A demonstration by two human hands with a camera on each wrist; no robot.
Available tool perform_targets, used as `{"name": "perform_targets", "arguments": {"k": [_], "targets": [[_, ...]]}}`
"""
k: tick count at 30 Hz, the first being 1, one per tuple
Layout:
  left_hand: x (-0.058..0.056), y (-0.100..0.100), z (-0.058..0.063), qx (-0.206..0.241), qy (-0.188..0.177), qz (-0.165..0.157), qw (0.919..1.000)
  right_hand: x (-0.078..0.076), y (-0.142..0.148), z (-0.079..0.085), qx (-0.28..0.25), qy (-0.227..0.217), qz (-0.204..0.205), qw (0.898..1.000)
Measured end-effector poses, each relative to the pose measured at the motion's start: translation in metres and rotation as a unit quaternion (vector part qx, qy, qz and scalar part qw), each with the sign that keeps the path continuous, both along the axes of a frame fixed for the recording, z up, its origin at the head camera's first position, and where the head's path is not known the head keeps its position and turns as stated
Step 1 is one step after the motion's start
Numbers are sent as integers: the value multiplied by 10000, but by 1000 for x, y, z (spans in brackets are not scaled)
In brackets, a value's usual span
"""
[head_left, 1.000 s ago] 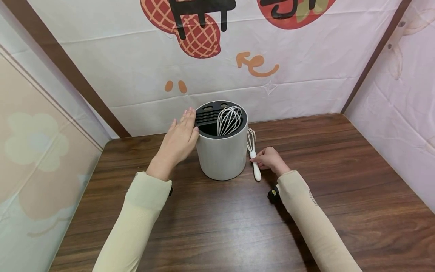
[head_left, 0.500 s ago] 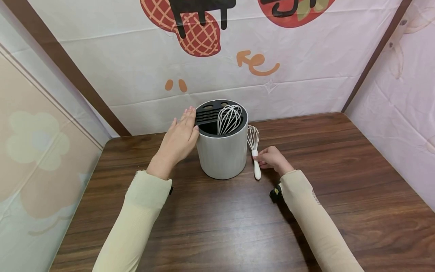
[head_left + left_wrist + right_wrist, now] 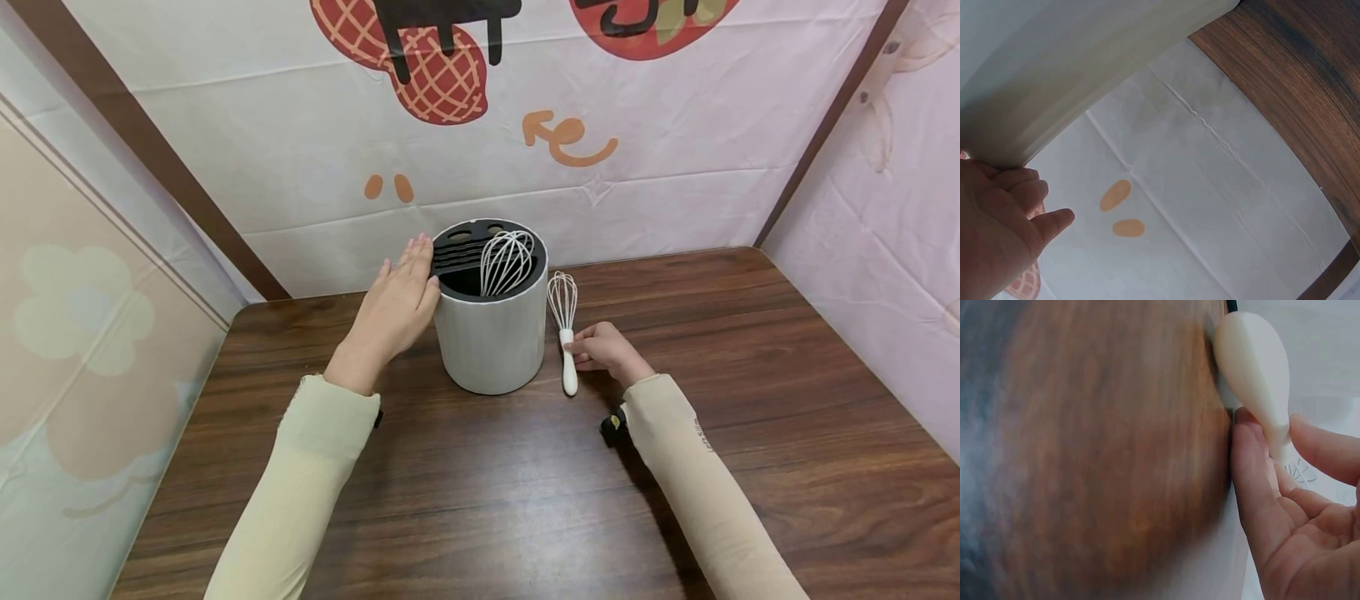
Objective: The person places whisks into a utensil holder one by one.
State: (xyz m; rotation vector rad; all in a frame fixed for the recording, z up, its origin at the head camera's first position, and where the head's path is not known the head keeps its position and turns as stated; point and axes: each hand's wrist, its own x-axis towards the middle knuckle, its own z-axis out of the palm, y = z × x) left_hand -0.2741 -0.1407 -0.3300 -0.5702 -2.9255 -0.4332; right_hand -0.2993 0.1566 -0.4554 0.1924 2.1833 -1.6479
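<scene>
A white utensil holder [image 3: 491, 350] with a black slotted top stands toward the back of the table. Out of its front opening rises the wire head of one whisk [image 3: 508, 260]. My left hand [image 3: 393, 308] rests against the holder's left side at the rim, fingers straight. To the right of the holder, my right hand [image 3: 606, 348] pinches a second, white whisk at the upper part of its handle [image 3: 570, 377]. That whisk's wires point away from me. In the right wrist view, thumb and fingers sit on either side of the narrow neck of the handle [image 3: 1254, 356].
The brown wooden table [image 3: 480, 500] ends at a white printed cloth wall [image 3: 300, 167] close behind the holder. Other cloth panels stand at left and right. A small black object [image 3: 612, 427] shows at the right cuff.
My right hand has shifted slightly right with the whisk, widening the gap between its wires and the holder. The left hand and the holder stay where they were.
</scene>
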Motion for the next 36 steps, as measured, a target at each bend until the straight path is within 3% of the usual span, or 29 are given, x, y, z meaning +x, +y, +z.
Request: {"name": "perform_targets", "arguments": {"k": [23, 36], "targets": [[0, 0, -1, 8, 53, 13, 10000, 2, 6, 1, -248, 301, 233, 9990], [0, 0, -1, 67, 25, 13, 10000, 1, 6, 13, -353, 609, 246, 9972]]}}
